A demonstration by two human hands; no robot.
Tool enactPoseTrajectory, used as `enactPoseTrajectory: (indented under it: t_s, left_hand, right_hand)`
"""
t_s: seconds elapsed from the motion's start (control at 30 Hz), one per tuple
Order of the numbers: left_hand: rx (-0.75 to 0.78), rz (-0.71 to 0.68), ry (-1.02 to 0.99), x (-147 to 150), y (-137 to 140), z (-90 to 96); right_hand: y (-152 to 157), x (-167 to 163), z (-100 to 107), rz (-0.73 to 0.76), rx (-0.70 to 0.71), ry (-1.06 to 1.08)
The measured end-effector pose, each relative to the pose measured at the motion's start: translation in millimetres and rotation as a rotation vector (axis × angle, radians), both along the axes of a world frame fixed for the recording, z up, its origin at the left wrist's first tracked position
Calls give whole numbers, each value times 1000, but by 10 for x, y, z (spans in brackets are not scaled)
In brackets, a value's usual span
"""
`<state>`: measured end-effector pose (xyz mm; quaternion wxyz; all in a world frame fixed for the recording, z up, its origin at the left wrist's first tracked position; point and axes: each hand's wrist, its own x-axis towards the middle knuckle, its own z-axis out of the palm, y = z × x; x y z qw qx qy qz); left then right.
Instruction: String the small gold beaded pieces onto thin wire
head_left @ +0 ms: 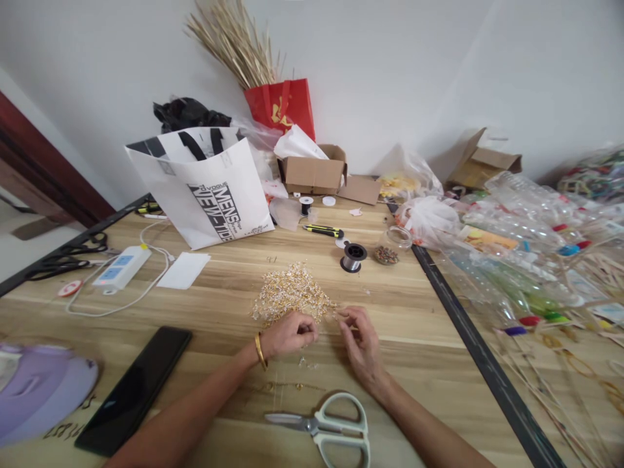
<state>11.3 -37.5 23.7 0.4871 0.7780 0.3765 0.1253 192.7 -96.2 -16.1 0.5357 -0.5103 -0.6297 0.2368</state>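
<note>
My left hand (pixel 288 333), with a gold bangle on its wrist, is closed on the near edge of a golden beaded wire ornament (pixel 288 294) lying on the wooden table (pixel 219 305). My right hand (pixel 359 339) is beside it, fingers pinched on a fine strand at the ornament's right edge. A few small loose bits lie on the table just below my hands. White-handled scissors (pixel 325 426) lie shut between my forearms, near the front edge.
A spool of silver wire (pixel 353 257), a small dish of beads (pixel 387 254) and a yellow-black utility knife (pixel 324 230) lie behind the ornament. A white paper bag (pixel 205 195), a power strip (pixel 121 269) and a black phone (pixel 134 390) lie left. Plastic bottles (pixel 517 247) crowd the right.
</note>
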Motion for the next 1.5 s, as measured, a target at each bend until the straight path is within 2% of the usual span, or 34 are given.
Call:
enactPoseTrajectory:
  t_s: [0.07, 0.17, 0.27, 0.33, 0.53, 0.63, 0.9, 1.5]
  left_hand:
    - [-72, 22, -82, -11, 22, -17]
    - [-166, 62, -195, -16, 47, -41]
    - [-199, 84, -270, -7, 49, -31]
    - [-155, 80, -285, 5, 34, 0]
    - [103, 98, -211, 52, -41, 99]
    - [137, 116, -200, 75, -72, 110]
    - [-145, 141, -241, 129, -138, 92]
    - [-202, 161, -295, 122, -119, -30]
  right_hand:
    - [-11, -2, 16, -22, 52, 2]
    - [-27, -1, 42, 31, 118, -49]
    - [-32, 0, 71, 102, 103, -91]
    - [-30, -1, 91, 125, 72, -90]
    - [-24, -6, 113, 163, 33, -68]
    - [-22, -4, 106, 176, 36, -63]
    - [-25, 4, 96, 199, 43, -54]
    - [-7, -4, 107, 146, 39, -39]
